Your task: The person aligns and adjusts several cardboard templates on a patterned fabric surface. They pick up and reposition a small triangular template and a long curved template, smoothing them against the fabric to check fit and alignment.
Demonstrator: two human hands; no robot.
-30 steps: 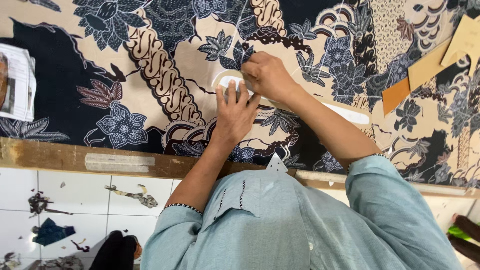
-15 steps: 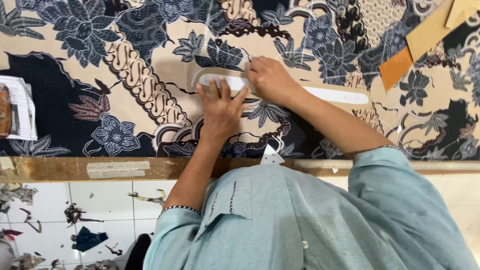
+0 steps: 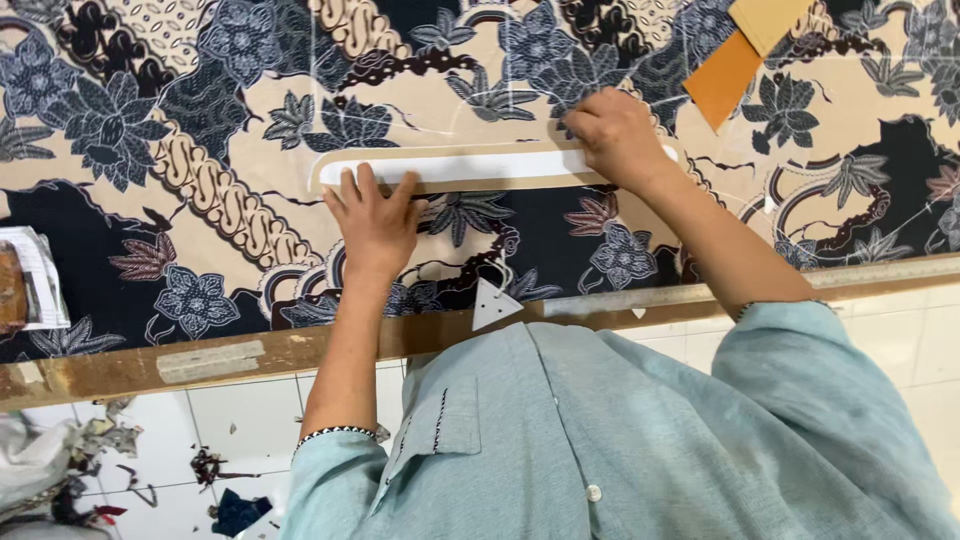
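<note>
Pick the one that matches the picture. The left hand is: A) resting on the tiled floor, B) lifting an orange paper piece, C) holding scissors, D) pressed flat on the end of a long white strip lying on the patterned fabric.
D: the left hand lies palm down with its fingers spread over the end of the long white strip on the patterned fabric.

Single head-worn camera, looking steeply down from above the person's own chest, close range, both hands' grip on the paper strip (image 3: 470,165) near frame centre, patterned cloth (image 3: 200,150) beyond, desk (image 3: 290,352) edge and floor tiles (image 3: 240,410) nearer than the grip
</note>
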